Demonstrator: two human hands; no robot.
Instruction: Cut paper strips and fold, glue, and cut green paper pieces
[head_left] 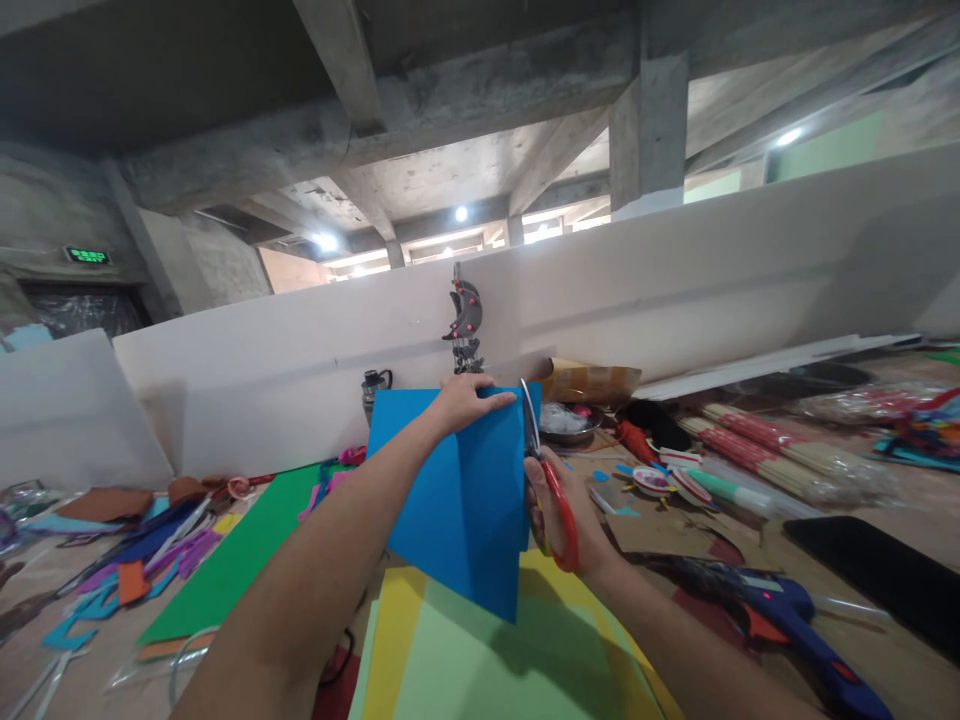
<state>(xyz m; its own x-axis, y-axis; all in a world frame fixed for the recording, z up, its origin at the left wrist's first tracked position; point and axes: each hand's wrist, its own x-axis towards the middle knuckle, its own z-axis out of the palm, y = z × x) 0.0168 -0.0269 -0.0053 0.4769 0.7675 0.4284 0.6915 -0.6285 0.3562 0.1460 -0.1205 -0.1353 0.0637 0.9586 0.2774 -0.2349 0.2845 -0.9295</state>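
Note:
My left hand [469, 402] grips a blue sheet [442, 490] by its top edge, thumb pointing right and fingers bent behind it. The sheet hangs upright above a stack of light green and yellow sheets [487, 640]. In my right hand [559, 510] is a pair of scissors [566, 540] with red handles, blades pointing up. The blades stand at the right side of the blue sheet, with a narrow blue strip showing past them. Part of my right fingers is hidden behind the handles.
A blue glue gun [787, 610] and a black phone-like slab [877, 570] lie at right. Bundled sticks [772, 450] are behind them. A green sheet [247, 540] and coloured scraps [131, 585] cover the left. A bottle [370, 390] and metal bowl [570, 430] stand before the white board [300, 360].

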